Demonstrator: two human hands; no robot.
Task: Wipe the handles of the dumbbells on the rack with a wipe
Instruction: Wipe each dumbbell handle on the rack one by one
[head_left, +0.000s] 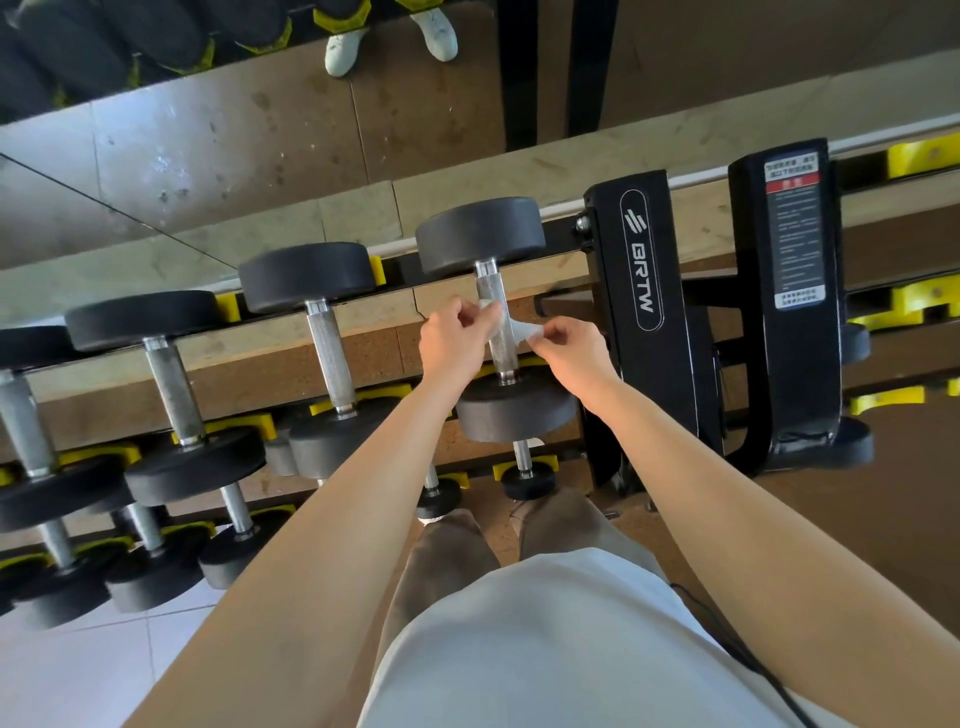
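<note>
A white wipe (522, 328) is stretched across the knurled metal handle (493, 296) of the rightmost dumbbell (480, 234) on the top tier of the rack. My left hand (457, 340) pinches the wipe's left end beside the handle. My right hand (569, 348) pinches its right end on the other side. The wipe passes around the handle's middle; part of it is hidden behind the handle and my fingers.
More black dumbbells (306, 275) with steel handles line the top tier to the left, with lower tiers (156, 577) below on yellow cradles. The rack's black upright (644, 291) stands just right of my hands. A wall mirror (208, 130) lies behind.
</note>
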